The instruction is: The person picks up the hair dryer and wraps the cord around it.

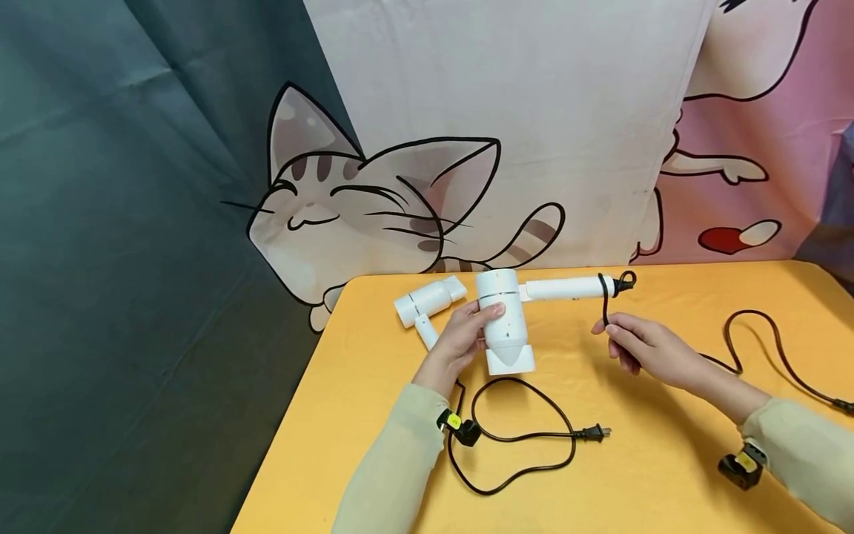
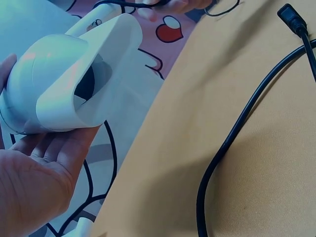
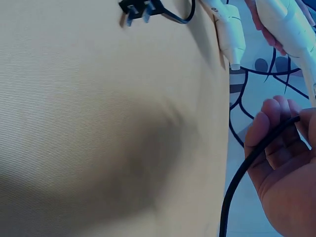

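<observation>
A white hair dryer is held by its barrel in my left hand, the thumb across its front and the fingers behind. Its flat nozzle faces the left wrist camera, and its handle stretches out to the right. A black cord loops over the handle's end. Between thumb and fingers my right hand pinches this cord below the handle; in the right wrist view the cord runs across the palm.
A second white hair dryer lies at the table's back left, behind my left hand. Its black cord coils in front, ending in a two-pin plug. More cord curves across the right side of the yellow table. Printed cloth hangs behind.
</observation>
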The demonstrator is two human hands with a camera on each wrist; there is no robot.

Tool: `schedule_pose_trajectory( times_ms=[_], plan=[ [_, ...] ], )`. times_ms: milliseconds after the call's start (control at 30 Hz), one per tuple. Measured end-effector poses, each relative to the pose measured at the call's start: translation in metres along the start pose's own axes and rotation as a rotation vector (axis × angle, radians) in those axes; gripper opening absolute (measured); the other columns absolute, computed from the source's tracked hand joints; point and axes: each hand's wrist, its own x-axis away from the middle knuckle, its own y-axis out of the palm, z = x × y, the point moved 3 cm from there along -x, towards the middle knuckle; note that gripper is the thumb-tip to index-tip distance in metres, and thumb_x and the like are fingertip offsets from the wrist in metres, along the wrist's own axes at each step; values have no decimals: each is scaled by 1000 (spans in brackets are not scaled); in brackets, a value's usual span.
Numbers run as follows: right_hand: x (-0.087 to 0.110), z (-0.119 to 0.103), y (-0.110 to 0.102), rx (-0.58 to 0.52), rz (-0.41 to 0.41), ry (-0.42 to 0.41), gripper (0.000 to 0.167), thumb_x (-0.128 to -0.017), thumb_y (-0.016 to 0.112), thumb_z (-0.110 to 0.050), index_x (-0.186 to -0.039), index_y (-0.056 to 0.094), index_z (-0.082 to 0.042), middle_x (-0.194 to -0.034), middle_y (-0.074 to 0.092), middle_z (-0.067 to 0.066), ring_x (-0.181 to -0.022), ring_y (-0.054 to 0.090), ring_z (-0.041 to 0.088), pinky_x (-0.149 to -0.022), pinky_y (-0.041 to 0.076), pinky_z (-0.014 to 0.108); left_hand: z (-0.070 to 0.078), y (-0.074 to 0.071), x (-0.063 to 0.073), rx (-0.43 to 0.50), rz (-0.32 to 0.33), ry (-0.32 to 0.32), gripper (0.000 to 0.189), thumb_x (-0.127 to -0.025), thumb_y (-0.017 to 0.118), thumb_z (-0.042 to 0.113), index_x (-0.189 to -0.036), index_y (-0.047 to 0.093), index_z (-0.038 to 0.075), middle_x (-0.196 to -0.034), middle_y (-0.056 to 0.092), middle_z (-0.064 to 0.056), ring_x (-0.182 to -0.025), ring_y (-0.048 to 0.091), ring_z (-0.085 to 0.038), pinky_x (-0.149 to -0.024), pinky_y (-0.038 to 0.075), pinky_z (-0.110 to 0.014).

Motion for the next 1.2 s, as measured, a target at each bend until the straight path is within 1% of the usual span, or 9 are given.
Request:
schedule_pose_trajectory(
  times_ms=[200,300,433,600,800,900,1000,1067,1200],
  plan=[
    [4,8,3,-62,-13,-9,27,-117,43,-11,-123,66,2,-88,67,17,-69,67,20,-57,59,34,1,1,1,-13,-28,-19,48,-102,67,20,-144,60,-3,-113,74,-9,-90,73,-17,-74,61,-30],
    [7,12,5,-97,-16,-4,27,-116,44,-10,-122,66,6,-89,69,17,-72,68,20,-59,60,35,1,1,2,-15,-32,-25,50,-102,67,21,-144,59,-4,-110,74,-7,-88,73,-16,-73,61,-29],
    [12,17,7,-112,-11,-9,27,-115,44,-7,-119,65,9,-88,69,14,-72,68,18,-60,60,34,1,2,2,-21,-39,-27,51,-101,66,22,-143,60,-6,-106,74,-5,-84,73,-15,-70,61,-28],
    [18,22,8,-52,15,-51,24,-113,46,-1,-117,68,8,-88,70,7,-76,68,13,-64,61,29,2,6,1,-27,-62,-27,52,-100,65,22,-143,59,-6,-105,74,-5,-83,73,-16,-70,61,-28],
    [20,24,5,101,36,-114,22,-110,52,3,-117,73,2,-90,74,-2,-81,70,6,-69,60,21,4,8,3,-22,-90,-28,51,-101,63,20,-143,58,-8,-104,73,-4,-85,73,-16,-69,61,-28],
    [18,24,1,165,37,-148,21,-108,56,5,-116,75,0,-90,76,-6,-81,71,4,-70,59,20,5,8,4,-23,-107,-27,52,-101,62,19,-144,57,-9,-104,73,-4,-85,73,-16,-69,61,-28],
    [15,25,-5,179,27,-163,21,-107,58,4,-116,77,0,-87,75,-7,-77,70,5,-65,59,23,6,8,5,-33,-124,-25,53,-101,62,20,-144,56,-9,-105,73,-4,-85,73,-16,-68,62,-29],
    [12,26,-10,173,19,-157,21,-107,58,4,-115,77,0,-85,74,-7,-73,68,8,-60,57,25,6,9,5,-38,-133,-25,53,-101,62,20,-144,56,-9,-106,73,-5,-86,73,-16,-68,62,-29],
    [10,31,-23,162,0,-98,22,-108,58,2,-112,78,-2,-81,72,-7,-64,63,12,-52,52,27,5,9,6,-41,-154,-31,52,-101,61,20,-144,56,-9,-106,73,-5,-88,72,-16,-69,62,-29]
  ],
)
